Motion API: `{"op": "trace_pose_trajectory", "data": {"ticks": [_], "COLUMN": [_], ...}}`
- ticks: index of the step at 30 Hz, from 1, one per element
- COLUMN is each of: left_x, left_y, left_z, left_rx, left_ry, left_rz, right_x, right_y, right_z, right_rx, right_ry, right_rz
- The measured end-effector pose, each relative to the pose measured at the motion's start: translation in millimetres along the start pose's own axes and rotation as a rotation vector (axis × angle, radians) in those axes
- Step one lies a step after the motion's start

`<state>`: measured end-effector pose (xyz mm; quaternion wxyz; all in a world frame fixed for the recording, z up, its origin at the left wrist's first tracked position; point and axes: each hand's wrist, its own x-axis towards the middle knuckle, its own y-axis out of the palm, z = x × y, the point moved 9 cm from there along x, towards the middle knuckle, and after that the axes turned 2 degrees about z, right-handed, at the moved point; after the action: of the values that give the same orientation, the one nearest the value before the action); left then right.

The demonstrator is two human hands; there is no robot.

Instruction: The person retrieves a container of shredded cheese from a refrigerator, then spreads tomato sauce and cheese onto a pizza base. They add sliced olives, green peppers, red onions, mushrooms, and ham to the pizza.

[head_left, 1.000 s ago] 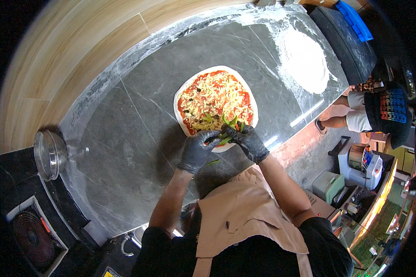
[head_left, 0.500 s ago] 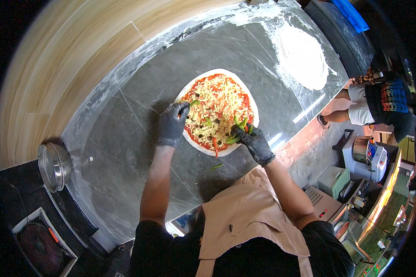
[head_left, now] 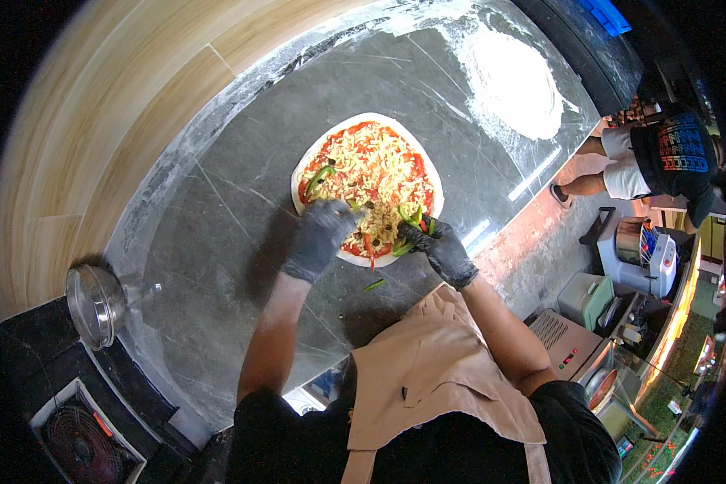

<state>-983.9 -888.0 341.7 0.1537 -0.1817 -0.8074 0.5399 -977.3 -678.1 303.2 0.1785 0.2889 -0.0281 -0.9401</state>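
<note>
An unbaked pizza with red sauce, shredded cheese, dark round slices and pepper strips lies on the grey stone counter. My right hand, in a black glove, is closed on a bunch of green pepper strips at the pizza's lower right edge; a bit of red shows among them. My left hand, also gloved in black, is over the lower left of the pizza, its fingers blurred. A curved green pepper strip rests on the upper left part. Another loose green strip lies on the counter below the crust.
White flour is spread at the counter's far right. A clear bowl stands at the left edge. Beyond the right edge are a person in white shorts, a mixer with a metal bowl and a green box.
My left hand has moved right and nearer, away from the pizza's left edge. The curved green strip that was at its fingertips now lies on the pizza. My right hand keeps its bunch.
</note>
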Motion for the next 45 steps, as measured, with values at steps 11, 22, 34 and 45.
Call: {"op": "trace_pose_trajectory", "data": {"ticks": [11,22,34,45], "left_x": [-11.3,-33.7,-15.8,-52.0], "left_y": [31.8,-17.1,-21.1,8.4], "left_z": [-28.3,41.2,-58.0,-12.4], "left_rx": [0.195,-0.135,-0.755,-0.69], "left_ry": [0.14,-0.442,-0.31,-0.725], "left_rz": [0.133,-0.332,-0.252,-0.334], "right_x": [-27.9,-20.0,-19.1,-38.2], "right_y": [-3.7,3.0,30.4,-14.8], "right_z": [-0.3,-14.1,-8.1,-25.0], "right_rx": [0.025,0.006,-0.081,-0.087], "right_ry": [-0.024,0.01,-0.043,0.078], "right_rz": [0.015,0.068,0.187,0.057]}}
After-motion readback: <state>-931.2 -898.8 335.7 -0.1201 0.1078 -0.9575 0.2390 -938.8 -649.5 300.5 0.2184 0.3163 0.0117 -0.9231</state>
